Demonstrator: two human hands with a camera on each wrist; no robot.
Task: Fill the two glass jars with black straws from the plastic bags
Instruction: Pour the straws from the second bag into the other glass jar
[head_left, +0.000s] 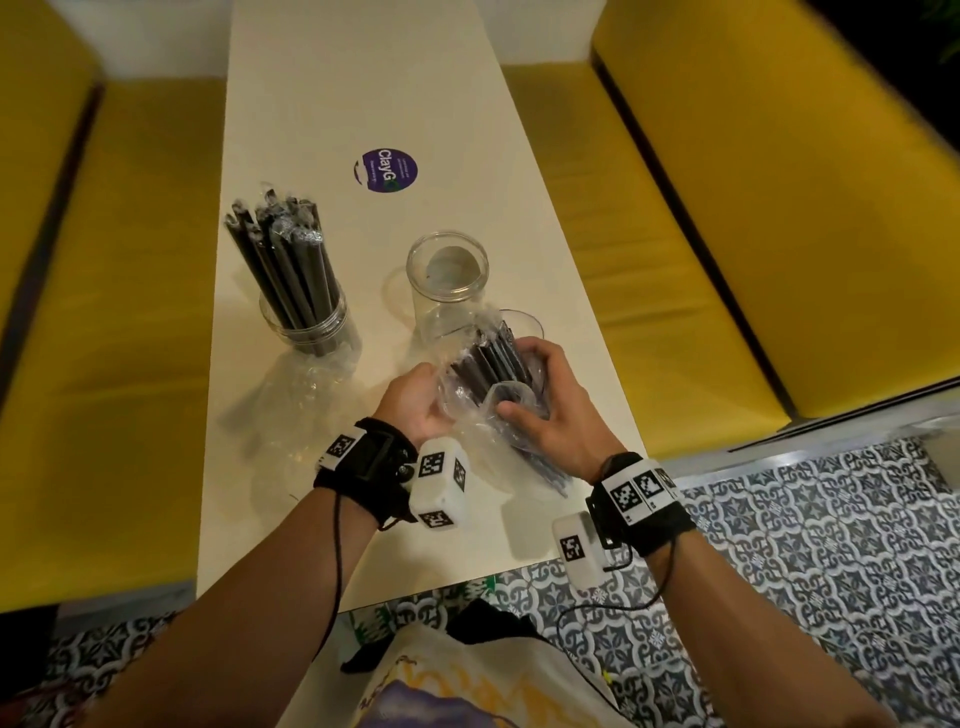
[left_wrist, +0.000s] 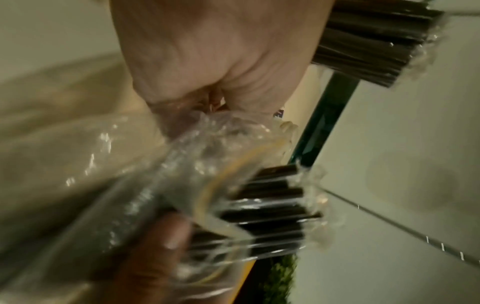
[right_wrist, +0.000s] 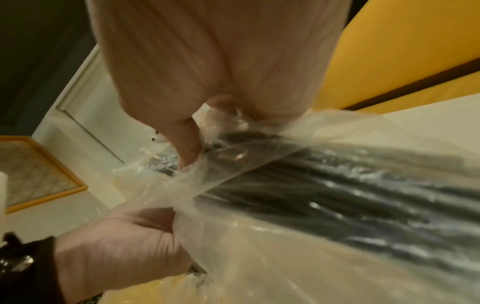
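Observation:
Both hands hold a clear plastic bag (head_left: 470, 415) of black straws (head_left: 491, 366) over the table's near right part. My left hand (head_left: 415, 405) grips the bag's plastic from the left. From the right, my right hand (head_left: 553, 410) curls round the bundle, thumb on top. Up close the straws (right_wrist: 337, 195) lie wrapped in the bag (right_wrist: 285, 236), and their ends (left_wrist: 272, 205) poke out past a clear curved rim. Just beyond the hands stands an empty glass jar (head_left: 448, 275). A second jar (head_left: 306, 325) at the left holds many black straws (head_left: 283, 260).
An empty crumpled bag (head_left: 296, 410) lies in front of the full jar. A clear glass rim (head_left: 524, 318) shows behind the held bundle. A purple sticker (head_left: 385, 170) marks the white table (head_left: 363, 78). Yellow benches (head_left: 753, 234) flank it; patterned floor lies near me.

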